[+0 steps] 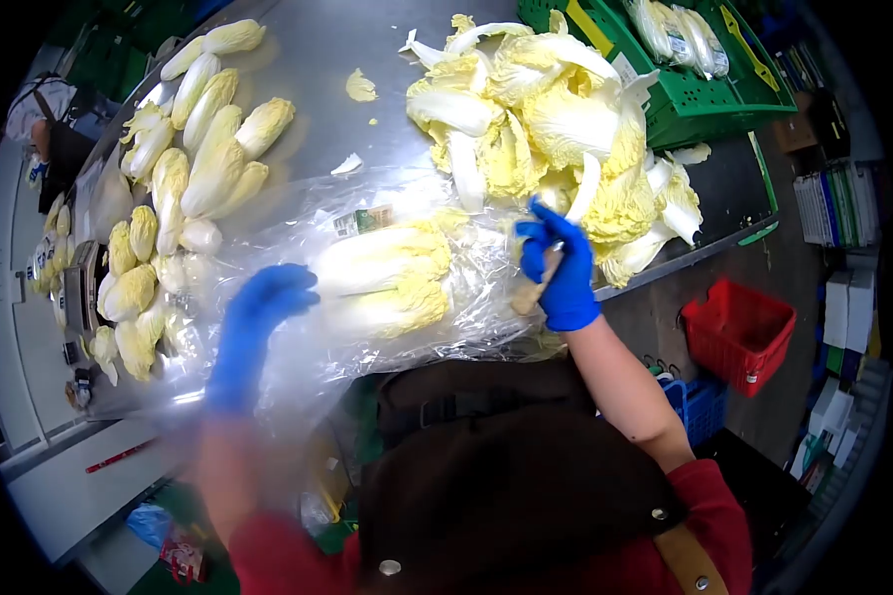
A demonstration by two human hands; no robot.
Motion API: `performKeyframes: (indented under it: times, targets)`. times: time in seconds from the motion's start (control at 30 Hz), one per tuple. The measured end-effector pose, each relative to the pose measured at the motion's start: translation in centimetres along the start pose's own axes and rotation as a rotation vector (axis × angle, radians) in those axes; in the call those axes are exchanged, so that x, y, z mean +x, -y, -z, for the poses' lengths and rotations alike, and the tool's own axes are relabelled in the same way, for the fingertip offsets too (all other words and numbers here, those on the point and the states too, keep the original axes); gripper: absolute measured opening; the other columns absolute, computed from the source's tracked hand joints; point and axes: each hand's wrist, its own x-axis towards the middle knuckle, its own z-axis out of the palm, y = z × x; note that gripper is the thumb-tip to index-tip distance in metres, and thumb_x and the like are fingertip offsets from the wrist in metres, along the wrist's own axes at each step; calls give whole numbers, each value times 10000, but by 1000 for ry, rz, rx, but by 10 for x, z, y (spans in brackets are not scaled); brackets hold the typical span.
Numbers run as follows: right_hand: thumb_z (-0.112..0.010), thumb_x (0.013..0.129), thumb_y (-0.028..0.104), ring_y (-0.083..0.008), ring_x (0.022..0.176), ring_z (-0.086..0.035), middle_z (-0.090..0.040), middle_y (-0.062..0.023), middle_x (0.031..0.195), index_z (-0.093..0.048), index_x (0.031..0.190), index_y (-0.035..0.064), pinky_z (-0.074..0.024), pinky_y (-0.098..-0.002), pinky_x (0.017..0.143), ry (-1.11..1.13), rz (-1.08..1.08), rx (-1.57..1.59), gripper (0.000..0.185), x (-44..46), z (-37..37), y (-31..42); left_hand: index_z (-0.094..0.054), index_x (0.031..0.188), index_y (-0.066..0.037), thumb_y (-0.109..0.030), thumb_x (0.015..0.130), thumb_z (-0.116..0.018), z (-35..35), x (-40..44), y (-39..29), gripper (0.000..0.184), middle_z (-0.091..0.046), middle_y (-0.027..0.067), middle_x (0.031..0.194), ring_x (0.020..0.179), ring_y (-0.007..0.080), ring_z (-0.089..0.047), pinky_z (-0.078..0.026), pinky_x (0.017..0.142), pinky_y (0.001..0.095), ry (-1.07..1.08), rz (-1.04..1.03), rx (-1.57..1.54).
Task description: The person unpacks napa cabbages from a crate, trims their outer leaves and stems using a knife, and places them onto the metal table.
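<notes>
My left hand (pixel 273 293), in a blue glove and partly blurred, reaches over clear plastic film with its fingers stretched out. Just right of its fingertips, pale yellow Chinese cabbages (pixel 382 273) lie side by side on or in the film (pixel 486 273); I cannot tell which. A printed label (pixel 363 220) shows at their upper edge. My right hand (pixel 564 273), also blue-gloved, is closed around a tool with a wooden handle (pixel 534 290); its working end is not clear. Above that hand rises a heap of loose Chinese cabbage leaves (pixel 566 119).
Several trimmed cabbages (pixel 213 174) lie on the left of the metal table (pixel 318 59). A green crate (pixel 700 104) holding wrapped cabbages stands at the upper right. A red basket (pixel 739 337) sits on the floor at right. Another person (pixel 55 114) is at far left.
</notes>
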Motion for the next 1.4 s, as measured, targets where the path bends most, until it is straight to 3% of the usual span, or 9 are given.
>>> performKeyframes:
  times: [0.13,0.3,0.53,0.83,0.97,1.03,1.2,1.27,1.4]
  targets:
    - [-541,904,279,-65,507,-499,-692,-127,903,-678,1073,11,-390,-213,444,219,-121,-615,344,-21,-40,45,-565,1194,-46,-256,899,-605,8,25,101,364,-661,67,1020,858,198,-663,-512,765,309,-54,190,-175]
    - [-638,855,310,-164,563,-611,-672,-163,879,-508,1305,-16,-514,-290,547,301,-216,-981,571,-5,-44,-27,-556,1188,-51,-271,891,-624,-1,38,130,376,-648,72,967,738,194,-657,-527,677,302,-130,251,-370]
    - [-659,847,296,-181,586,-622,-638,-164,854,-366,1411,-24,-520,-293,573,248,-286,-931,712,15,-48,-53,-622,1099,-73,-276,845,-669,-25,57,140,329,-640,46,890,647,158,-613,-491,595,276,-275,186,-193]
    - [-726,825,232,-105,566,-539,-597,-115,979,-443,1382,30,-458,-239,511,196,-59,-639,657,-34,-66,8,-500,1314,17,-143,863,-551,-46,-24,42,481,-615,115,1138,995,178,-591,-471,832,290,-445,-73,-187]
    - [-695,817,78,-70,520,-513,-517,22,774,-370,1411,2,-410,-223,446,156,13,-249,681,-46,-73,24,-187,1492,-65,-418,889,-564,-77,-26,3,794,-306,131,1490,1347,269,-348,-289,1120,432,-425,-731,-384]
    - [-680,837,88,-69,530,-520,-548,6,794,-340,1428,5,-407,-218,454,189,-19,-275,687,-52,-81,18,-155,1503,-108,-450,948,-457,-98,-10,-8,718,-264,126,1515,1369,302,-312,-280,1126,459,-227,-756,-702]
    - [-635,867,161,-91,529,-535,-560,-8,763,-444,1355,6,-402,-220,457,258,-136,-383,546,-52,-60,8,-32,1509,-98,-496,598,-854,-133,18,-49,1289,-311,177,1475,1349,336,-348,-314,1109,468,-148,-805,-497]
    - [-627,855,128,-99,524,-537,-557,-21,742,-520,1251,-11,-413,-232,462,217,-147,-487,433,-48,-56,22,-1,1506,-89,-244,533,-930,-135,27,-56,1354,-325,202,1462,1322,303,-391,-350,1085,442,18,-833,-474]
    - [-631,849,102,-126,546,-571,-596,-73,757,-547,1193,-30,-443,-258,479,185,-24,-561,378,-34,-37,20,-12,1508,-104,-307,489,-944,-162,35,-80,1396,-375,177,1420,1285,309,-425,-376,1066,450,-9,-865,-224]
